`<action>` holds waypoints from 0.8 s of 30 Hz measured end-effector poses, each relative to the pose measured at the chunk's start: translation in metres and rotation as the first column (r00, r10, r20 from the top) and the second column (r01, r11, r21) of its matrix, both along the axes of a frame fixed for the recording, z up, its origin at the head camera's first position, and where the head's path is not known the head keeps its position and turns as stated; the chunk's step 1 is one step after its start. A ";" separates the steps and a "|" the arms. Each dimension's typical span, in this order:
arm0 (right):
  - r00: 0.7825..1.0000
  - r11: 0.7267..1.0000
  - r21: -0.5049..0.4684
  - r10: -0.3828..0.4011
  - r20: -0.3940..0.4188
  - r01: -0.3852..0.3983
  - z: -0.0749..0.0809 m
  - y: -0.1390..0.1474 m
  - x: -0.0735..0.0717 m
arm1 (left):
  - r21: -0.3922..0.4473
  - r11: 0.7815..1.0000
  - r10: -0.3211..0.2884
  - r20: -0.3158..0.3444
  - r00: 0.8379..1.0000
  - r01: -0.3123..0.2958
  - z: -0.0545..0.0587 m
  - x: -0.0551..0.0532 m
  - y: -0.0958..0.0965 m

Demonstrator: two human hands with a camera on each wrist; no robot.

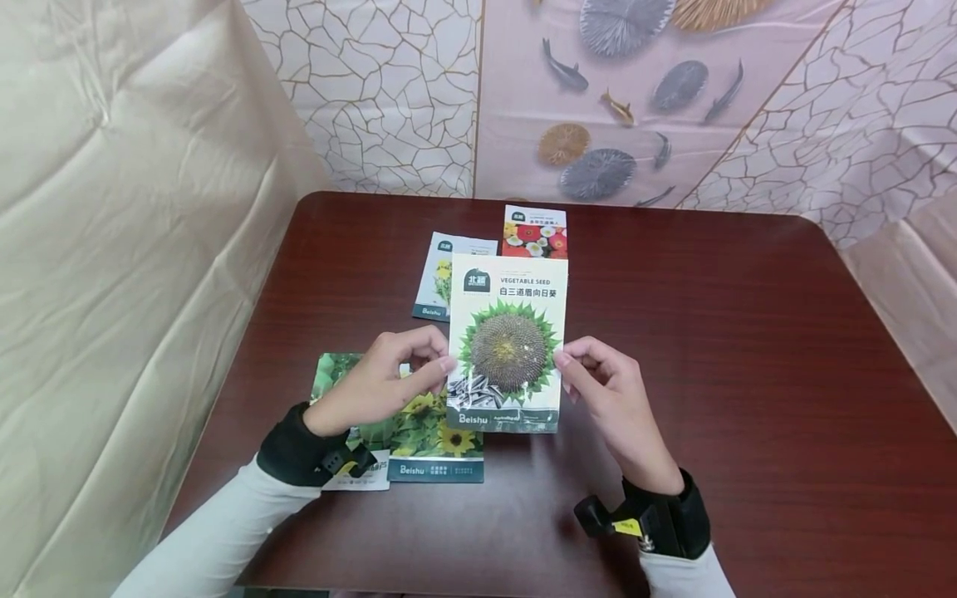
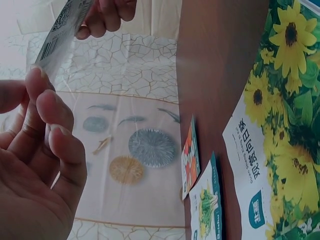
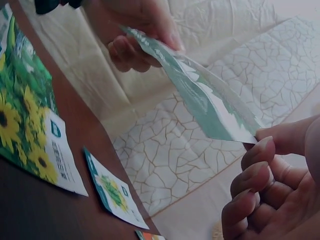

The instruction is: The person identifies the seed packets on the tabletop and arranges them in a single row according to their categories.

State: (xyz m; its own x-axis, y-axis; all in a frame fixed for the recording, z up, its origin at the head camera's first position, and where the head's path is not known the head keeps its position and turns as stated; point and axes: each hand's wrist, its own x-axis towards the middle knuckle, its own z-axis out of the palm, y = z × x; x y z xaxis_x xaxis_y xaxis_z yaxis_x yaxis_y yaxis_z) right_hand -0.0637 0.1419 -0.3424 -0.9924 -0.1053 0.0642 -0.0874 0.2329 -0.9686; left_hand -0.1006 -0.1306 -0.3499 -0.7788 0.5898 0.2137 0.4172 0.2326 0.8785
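A white seed packet [image 1: 516, 286] with a large sunflower head printed on it is held up off the table, its front toward the head camera. My left hand [image 1: 385, 370] pinches its left edge between thumb and fingers. At the right edge, the thumb and fingers of my right hand [image 1: 609, 390] pinch it too. Both wrist views show the packet [image 3: 200, 105] tilted and slightly bent between the two hands. Below my left hand lie a yellow-flower packet [image 1: 434, 444] and a green packet [image 1: 332, 370], partly covered by the hand and wrist.
Farther back on the dark brown table [image 1: 718, 332] lie a small packet with yellow flowers [image 1: 434, 282] and one with red and white flowers [image 1: 534, 241], both partly hidden by the held packet. Patterned cloth [image 1: 389, 100] hangs behind the table; cream cloth [image 1: 134, 249] hangs at the left.
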 end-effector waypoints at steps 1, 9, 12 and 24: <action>1.000 1.000 0.010 -0.003 0.001 0.003 0.000 0.000 0.000 | 0.006 1.000 -0.001 -0.004 1.000 0.001 0.000 0.000 0.001; 0.998 0.986 0.158 -0.053 0.026 0.048 -0.004 0.007 0.000 | -0.061 0.992 0.106 -0.085 0.991 -0.111 -0.010 0.001 0.018; 0.998 0.958 0.285 -0.041 0.051 0.025 -0.011 0.013 0.001 | -0.159 0.976 0.141 -0.077 0.987 -0.152 -0.015 0.002 0.025; 0.979 0.819 0.553 0.050 0.196 -0.152 -0.036 0.030 0.002 | -0.469 0.883 0.047 0.028 0.999 -0.028 -0.045 0.005 0.043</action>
